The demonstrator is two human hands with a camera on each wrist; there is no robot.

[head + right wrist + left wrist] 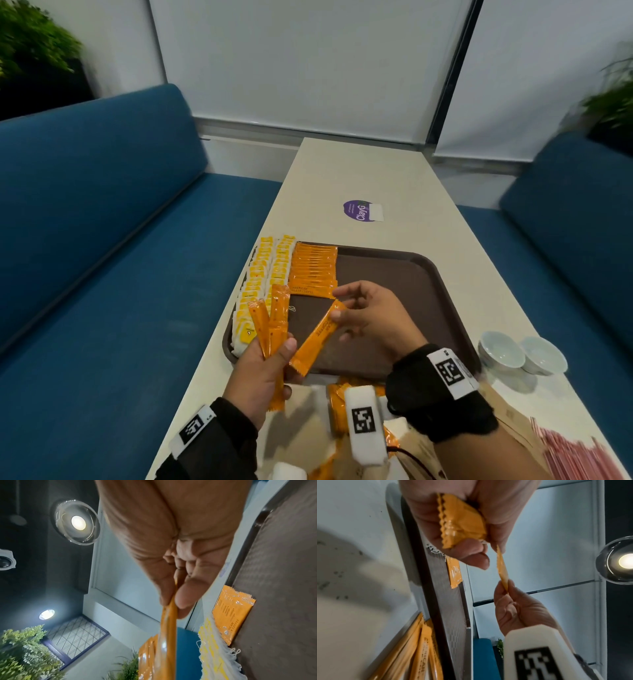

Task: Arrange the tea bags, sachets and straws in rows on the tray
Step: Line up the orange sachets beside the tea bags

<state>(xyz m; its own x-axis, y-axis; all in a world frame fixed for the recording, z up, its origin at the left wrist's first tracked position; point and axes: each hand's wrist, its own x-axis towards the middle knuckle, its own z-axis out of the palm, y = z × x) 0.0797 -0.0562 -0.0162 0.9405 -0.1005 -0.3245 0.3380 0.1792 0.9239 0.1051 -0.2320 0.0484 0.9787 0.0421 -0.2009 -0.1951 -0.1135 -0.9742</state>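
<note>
A brown tray (404, 274) lies on the table, with rows of yellow tea bags (260, 274) along its left side and a row of orange coffee sachets (313, 269) beside them. My left hand (263, 373) grips a fan of several orange sachets (272, 329) above the tray's near left corner. My right hand (368, 317) pinches the top end of one orange sachet (317, 337), whose lower end still sits by the left thumb. In the left wrist view the bunch (462, 522) shows in the palm. The right wrist view shows the pinched sachet (169, 635) edge-on.
More loose orange sachets (337, 404) lie on brown paper at the table's near edge. Red-striped straws (575, 455) lie at the near right. Two small white bowls (522, 353) stand right of the tray. Blue benches flank the table, and a purple sticker (359, 210) lies beyond the tray.
</note>
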